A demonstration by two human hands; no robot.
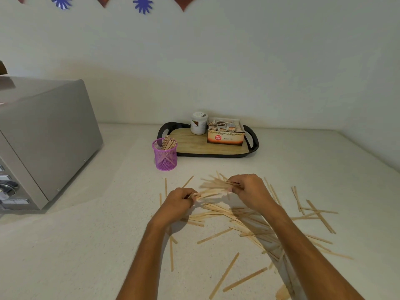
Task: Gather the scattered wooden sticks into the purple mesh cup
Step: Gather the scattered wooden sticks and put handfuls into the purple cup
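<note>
A purple mesh cup [165,158] stands upright on the counter beyond my hands, with several wooden sticks leaning inside it. Many more wooden sticks [244,224] lie scattered over the counter in front of me. My left hand [179,201] and my right hand [249,189] together hold a bundle of sticks [213,188] just above the counter, each hand pinching one end. My forearms hide some of the loose sticks.
A black tray with a wooden base [194,146] sits right behind the cup, carrying a white jar [198,123] and a tea box [226,133]. A grey oven [43,135] fills the left side. The wall runs along the back.
</note>
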